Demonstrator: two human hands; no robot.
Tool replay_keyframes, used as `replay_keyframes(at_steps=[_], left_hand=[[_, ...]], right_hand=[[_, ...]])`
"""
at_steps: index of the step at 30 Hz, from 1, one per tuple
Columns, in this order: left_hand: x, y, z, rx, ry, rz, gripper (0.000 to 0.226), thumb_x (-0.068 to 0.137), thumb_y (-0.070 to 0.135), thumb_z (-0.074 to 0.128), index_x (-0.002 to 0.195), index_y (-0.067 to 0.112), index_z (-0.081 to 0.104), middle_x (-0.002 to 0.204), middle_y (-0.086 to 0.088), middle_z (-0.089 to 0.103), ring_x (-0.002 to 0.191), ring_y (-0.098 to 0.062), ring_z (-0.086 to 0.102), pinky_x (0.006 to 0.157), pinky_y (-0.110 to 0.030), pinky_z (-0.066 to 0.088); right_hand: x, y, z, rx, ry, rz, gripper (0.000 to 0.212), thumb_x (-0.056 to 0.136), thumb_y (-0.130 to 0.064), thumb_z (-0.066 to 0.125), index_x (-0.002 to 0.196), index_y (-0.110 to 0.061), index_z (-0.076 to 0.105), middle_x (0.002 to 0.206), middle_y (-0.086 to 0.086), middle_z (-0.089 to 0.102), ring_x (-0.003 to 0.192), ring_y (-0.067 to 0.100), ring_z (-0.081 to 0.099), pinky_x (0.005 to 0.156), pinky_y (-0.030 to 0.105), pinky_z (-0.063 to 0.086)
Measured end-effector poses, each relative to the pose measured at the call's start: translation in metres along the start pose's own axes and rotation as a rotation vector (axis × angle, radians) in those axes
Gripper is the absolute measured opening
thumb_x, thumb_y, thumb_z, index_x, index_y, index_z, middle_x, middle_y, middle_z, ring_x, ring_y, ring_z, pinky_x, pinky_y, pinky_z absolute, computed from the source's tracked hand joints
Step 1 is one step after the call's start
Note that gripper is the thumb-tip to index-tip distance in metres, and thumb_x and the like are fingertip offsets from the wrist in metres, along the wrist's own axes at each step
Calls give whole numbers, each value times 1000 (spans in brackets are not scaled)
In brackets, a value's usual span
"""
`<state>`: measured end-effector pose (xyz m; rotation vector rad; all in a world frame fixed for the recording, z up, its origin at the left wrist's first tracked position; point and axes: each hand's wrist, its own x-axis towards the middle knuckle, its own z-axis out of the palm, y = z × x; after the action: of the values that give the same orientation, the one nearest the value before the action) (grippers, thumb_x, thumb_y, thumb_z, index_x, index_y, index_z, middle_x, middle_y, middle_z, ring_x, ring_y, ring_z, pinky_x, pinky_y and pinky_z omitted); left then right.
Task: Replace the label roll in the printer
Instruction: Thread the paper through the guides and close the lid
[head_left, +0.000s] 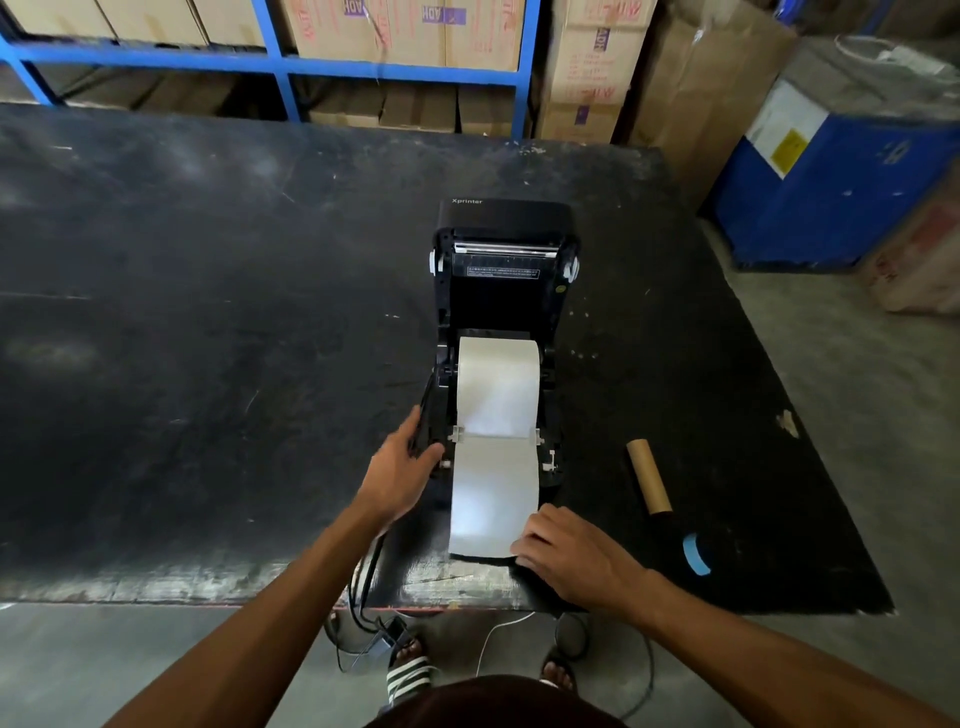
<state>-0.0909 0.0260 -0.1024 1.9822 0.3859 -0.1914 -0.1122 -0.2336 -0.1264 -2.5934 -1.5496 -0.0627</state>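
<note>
Paper lies smooth, white, across boxy black printer.

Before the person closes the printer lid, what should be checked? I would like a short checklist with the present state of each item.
1. Lid fully open: ok.
2. New label roll seated in the printer bay: ok.
3. Paper strip led out through the front guides: ok, it seems straight.
4. Right hand holds the strip's end: ok.
5. Left hand steadies the printer's side: ok.
6. Old cardboard core out, lying on the table: ok.
</note>
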Motion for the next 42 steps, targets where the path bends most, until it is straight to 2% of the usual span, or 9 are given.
replay_keyframes(at_steps=[4, 8, 11, 15, 20, 27, 30, 38, 42], left_hand=[[4, -3, 3, -163, -47, -88, 57, 96, 13, 59, 149, 20, 39, 131, -7, 65, 108, -23, 65, 99, -46, 52], [6, -5, 3, -226, -58, -126, 57, 96, 12, 60, 149, 21, 40, 124, -4, 69, 100, -22, 66, 92, -43, 53], [7, -5, 3, -241, -63, -133, 57, 96, 13, 61, 148, 23, 40, 120, -4, 71, 94, -19, 65, 86, -37, 52], [7, -3, 2, -270, -82, -148, 56, 96, 12, 61, 147, 24, 42, 116, -5, 72, 84, -13, 63, 80, -32, 50], [8, -1, 0, -293, -80, -166, 55, 96, 10, 61, 146, 24, 43, 106, -2, 74, 70, -7, 59, 71, -28, 49], [9, -2, -3, -323, -82, -184, 56, 94, 10, 64, 145, 23, 46, 118, -3, 71, 75, -15, 57, 68, -33, 47], [8, -1, -3, -386, -84, -213, 47, 95, 13, 63, 139, 26, 53, 97, 0, 73, 68, -10, 56, 68, -29, 48], [4, 15, -9, -473, -113, -311, 52, 89, 74, 32, 98, 37, 68, 90, 21, 73, 92, -7, 66, 82, -35, 50], [4, 16, -14, -523, -174, -343, 76, 60, 92, 32, 94, 35, 69, 90, 13, 76, 98, -13, 65, 87, -40, 49]], right_hand=[[13, 21, -30, 160, 223, 112, 31, 96, -26, 52, 67, -15, 57, 65, 1, 53, 59, 18, 45, 54, 35, 39], [63, 80, -88, 435, 547, 597, 30, 97, -24, 49, 71, -8, 52, 68, 9, 52, 59, 22, 47, 54, 40, 41], [117, 133, -133, 764, 660, 1037, 36, 98, -46, 40, 112, -17, 56, 110, 12, 62, 88, 17, 56, 75, 30, 45], [172, 173, -173, 1324, 457, 1276, 85, 85, -76, 29, 152, -23, 23, 157, 6, 31, 138, 30, 37, 111, 48, 34], [204, 175, -177, 1350, 288, 1300, 88, 83, -76, 40, 151, -22, 26, 158, 8, 30, 139, 33, 35, 114, 52, 30], [176, 147, -160, 1294, 421, 1121, 69, 91, -66, 40, 148, -29, 30, 152, 0, 36, 137, 25, 34, 108, 43, 31], [151, 122, -141, 1268, 552, 1002, 63, 92, -62, 41, 147, -31, 31, 135, -10, 43, 132, 15, 37, 100, 33, 32], [83, 44, -73, 1338, 709, 840, 69, 92, -61, 31, 153, -32, 12, 158, -14, 19, 140, -6, 22, 105, 8, 24], [62, 17, -41, 1387, 686, 861, 63, 92, -55, 32, 150, -39, 12, 156, -16, 26, 138, -8, 29, 113, 22, 26]])
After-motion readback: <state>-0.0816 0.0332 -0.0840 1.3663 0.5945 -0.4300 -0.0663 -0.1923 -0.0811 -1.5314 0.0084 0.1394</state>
